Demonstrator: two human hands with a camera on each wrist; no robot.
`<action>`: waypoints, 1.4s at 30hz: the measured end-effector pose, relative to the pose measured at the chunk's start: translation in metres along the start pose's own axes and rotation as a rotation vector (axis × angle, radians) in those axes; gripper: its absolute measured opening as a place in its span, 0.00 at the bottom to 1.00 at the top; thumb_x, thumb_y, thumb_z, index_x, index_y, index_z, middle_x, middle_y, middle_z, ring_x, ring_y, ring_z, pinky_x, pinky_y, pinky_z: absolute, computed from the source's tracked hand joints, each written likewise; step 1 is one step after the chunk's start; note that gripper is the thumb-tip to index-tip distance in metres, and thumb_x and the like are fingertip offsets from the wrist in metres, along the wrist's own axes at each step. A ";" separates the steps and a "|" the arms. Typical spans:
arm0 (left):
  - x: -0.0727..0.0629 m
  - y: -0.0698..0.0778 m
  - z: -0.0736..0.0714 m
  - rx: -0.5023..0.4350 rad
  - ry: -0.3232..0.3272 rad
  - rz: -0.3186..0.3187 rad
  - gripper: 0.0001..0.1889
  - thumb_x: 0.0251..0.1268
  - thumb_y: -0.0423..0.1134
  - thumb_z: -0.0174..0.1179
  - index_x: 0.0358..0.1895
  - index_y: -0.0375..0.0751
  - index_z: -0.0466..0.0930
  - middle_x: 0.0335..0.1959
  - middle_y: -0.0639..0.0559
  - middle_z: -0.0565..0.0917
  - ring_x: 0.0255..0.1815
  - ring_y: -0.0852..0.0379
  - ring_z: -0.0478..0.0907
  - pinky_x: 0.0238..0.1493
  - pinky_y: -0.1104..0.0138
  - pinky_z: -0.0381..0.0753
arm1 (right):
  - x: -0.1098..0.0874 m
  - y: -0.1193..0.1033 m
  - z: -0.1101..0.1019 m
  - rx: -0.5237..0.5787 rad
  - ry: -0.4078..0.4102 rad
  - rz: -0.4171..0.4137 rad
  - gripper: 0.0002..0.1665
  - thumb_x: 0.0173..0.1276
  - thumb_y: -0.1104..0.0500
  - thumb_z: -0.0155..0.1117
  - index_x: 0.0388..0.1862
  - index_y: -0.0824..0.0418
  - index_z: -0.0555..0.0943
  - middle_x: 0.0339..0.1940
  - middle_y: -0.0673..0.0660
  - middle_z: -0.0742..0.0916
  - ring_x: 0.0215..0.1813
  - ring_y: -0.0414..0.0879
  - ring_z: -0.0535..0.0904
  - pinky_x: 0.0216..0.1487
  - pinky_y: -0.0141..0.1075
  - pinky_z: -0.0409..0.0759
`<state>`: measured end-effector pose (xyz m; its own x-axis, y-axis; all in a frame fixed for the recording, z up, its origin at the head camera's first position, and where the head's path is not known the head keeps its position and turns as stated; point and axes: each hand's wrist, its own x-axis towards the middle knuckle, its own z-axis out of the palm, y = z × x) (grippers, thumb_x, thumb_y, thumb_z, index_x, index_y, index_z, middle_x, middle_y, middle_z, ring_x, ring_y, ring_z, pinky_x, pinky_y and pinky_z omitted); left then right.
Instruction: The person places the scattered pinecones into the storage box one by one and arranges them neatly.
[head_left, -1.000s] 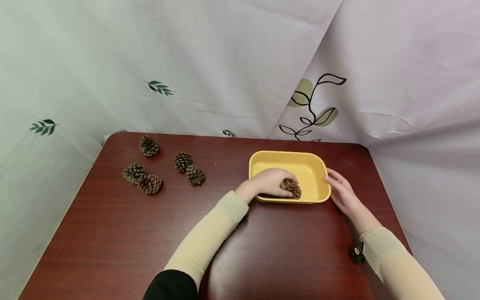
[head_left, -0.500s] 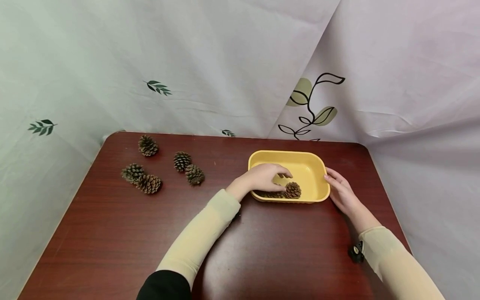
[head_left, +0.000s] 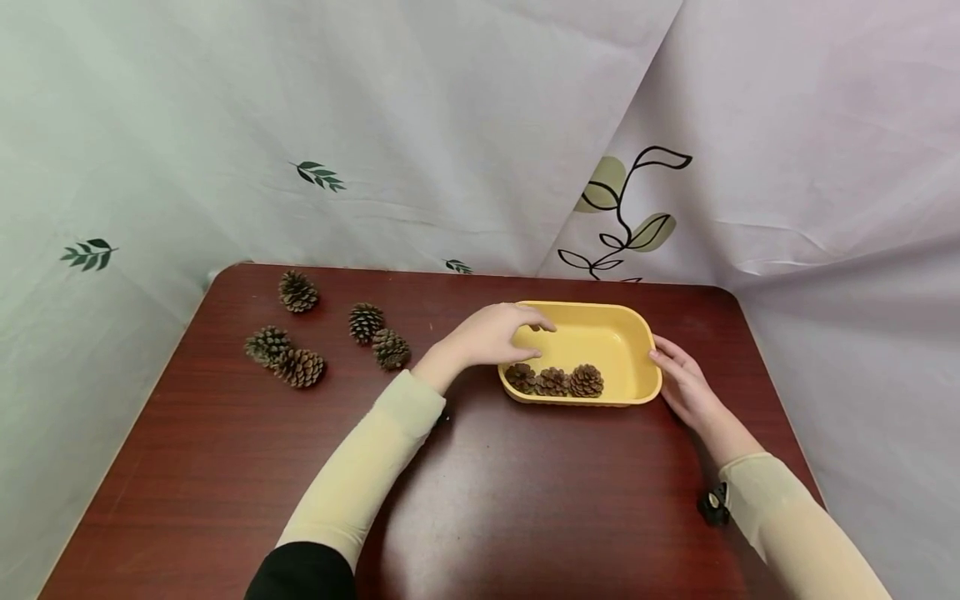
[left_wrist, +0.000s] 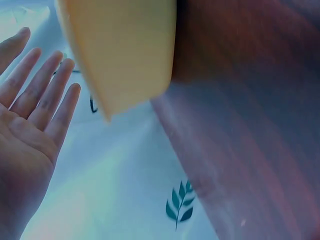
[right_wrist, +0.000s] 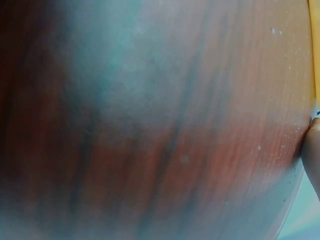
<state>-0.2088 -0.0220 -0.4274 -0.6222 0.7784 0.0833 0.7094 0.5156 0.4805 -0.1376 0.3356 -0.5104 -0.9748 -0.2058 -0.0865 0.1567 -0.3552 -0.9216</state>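
Note:
My left hand (head_left: 491, 335) hovers over the left end of a yellow plastic tub (head_left: 573, 308), holding nothing. In the left wrist view its fingers (left_wrist: 45, 100) are spread and straight, beside the tub's wall (left_wrist: 125, 50). Three pine cones lie in a row along the tub's near side: a left one (head_left: 521, 377), a middle one (head_left: 552, 382) and a right one (head_left: 587, 381). With its thumb at the rim and fingers along the outer wall, my right hand (head_left: 690, 392) holds the tub's right end. The right wrist view catches only a sliver of that hand.
On the left of the dark red table (head_left: 525, 500) are several more pine cones: one at the back (head_left: 298, 292), a touching pair (head_left: 299, 367) and another pair (head_left: 390, 348). A white leaf-patterned cloth (head_left: 420, 125) hangs behind the table.
My left hand has let go of the right pine cone in the tub and drawn back leftward, uncovering the row of cones. My right hand stays at the tub's right end.

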 end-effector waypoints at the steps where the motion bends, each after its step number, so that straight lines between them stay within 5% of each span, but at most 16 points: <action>1: -0.002 -0.001 -0.003 0.005 0.003 -0.004 0.22 0.70 0.43 0.71 0.65 0.48 0.85 0.65 0.53 0.87 0.71 0.53 0.80 0.75 0.59 0.78 | 0.000 0.000 0.000 -0.001 0.000 0.001 0.20 0.86 0.68 0.45 0.62 0.52 0.81 0.54 0.47 0.90 0.55 0.36 0.86 0.55 0.28 0.86; 24: -0.092 -0.054 -0.048 -0.034 0.100 -0.177 0.20 0.68 0.37 0.72 0.63 0.44 0.86 0.64 0.47 0.86 0.69 0.46 0.81 0.73 0.49 0.80 | -0.001 0.001 0.001 -0.014 0.007 -0.010 0.22 0.86 0.68 0.43 0.61 0.51 0.81 0.54 0.45 0.89 0.55 0.35 0.86 0.55 0.27 0.86; 33: -0.131 -0.077 -0.059 0.011 0.057 -0.232 0.21 0.67 0.32 0.71 0.64 0.40 0.85 0.64 0.44 0.85 0.70 0.42 0.80 0.71 0.45 0.80 | -0.001 -0.001 0.001 -0.028 -0.008 -0.001 0.21 0.86 0.67 0.44 0.61 0.50 0.81 0.55 0.45 0.89 0.56 0.35 0.85 0.55 0.27 0.86; 42: -0.154 -0.095 -0.065 0.055 0.028 -0.265 0.24 0.62 0.27 0.72 0.62 0.39 0.85 0.63 0.41 0.85 0.68 0.40 0.81 0.69 0.44 0.80 | -0.001 -0.001 0.001 -0.007 -0.012 -0.012 0.21 0.86 0.68 0.44 0.62 0.52 0.81 0.54 0.46 0.89 0.55 0.36 0.86 0.55 0.27 0.86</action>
<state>-0.2019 -0.2144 -0.4287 -0.7969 0.6039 -0.0150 0.5369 0.7194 0.4408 -0.1366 0.3348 -0.5094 -0.9747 -0.2123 -0.0705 0.1435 -0.3513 -0.9252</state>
